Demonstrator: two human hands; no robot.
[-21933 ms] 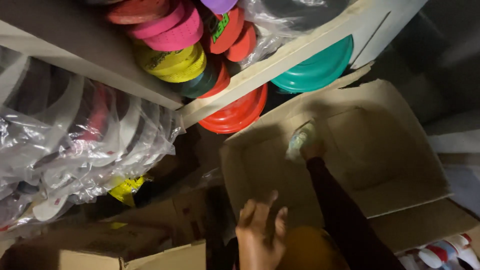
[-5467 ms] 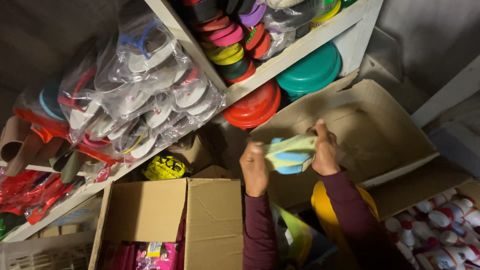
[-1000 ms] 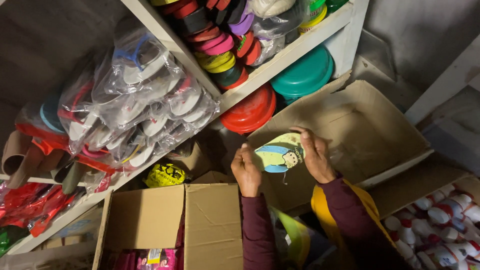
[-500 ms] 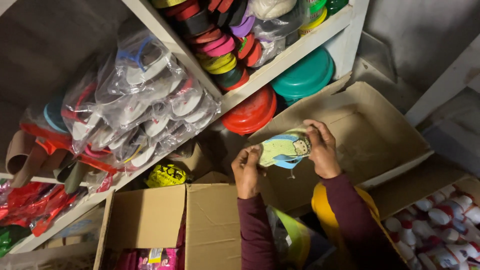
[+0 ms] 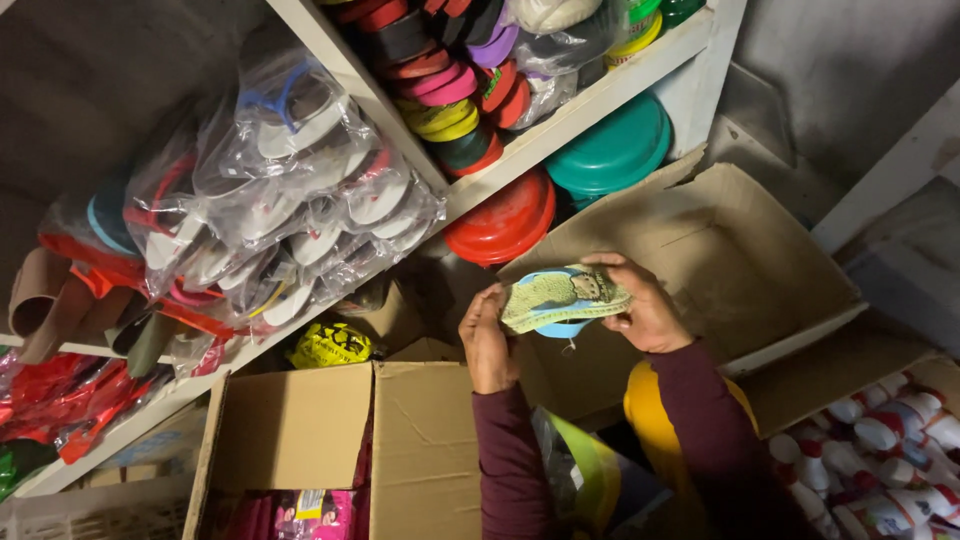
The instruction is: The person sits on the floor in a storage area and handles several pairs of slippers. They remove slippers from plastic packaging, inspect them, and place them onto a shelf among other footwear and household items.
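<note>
Both my hands hold a small child's sandal [image 5: 562,298] with a pale green sole and a light blue strap, sole side tilted toward me. My left hand [image 5: 487,338] grips its left end. Over its right end curl the fingers of my right hand [image 5: 640,305]. The sandal hangs in front of a large open brown cardboard box [image 5: 740,250] lying on its side. Dark red sleeves cover both my arms.
White shelves [image 5: 570,115] carry bagged flip-flops [image 5: 290,200], stacked coloured sandals [image 5: 440,90], and red [image 5: 505,215] and teal plastic bowls [image 5: 612,150]. An open carton [image 5: 330,440] with pink packets sits below left. White bottles with red caps [image 5: 890,440] lie at lower right.
The sandal has turned in my hands, from its printed top facing me to its green sole showing, and has shifted slightly right. Both hands keep their hold.
</note>
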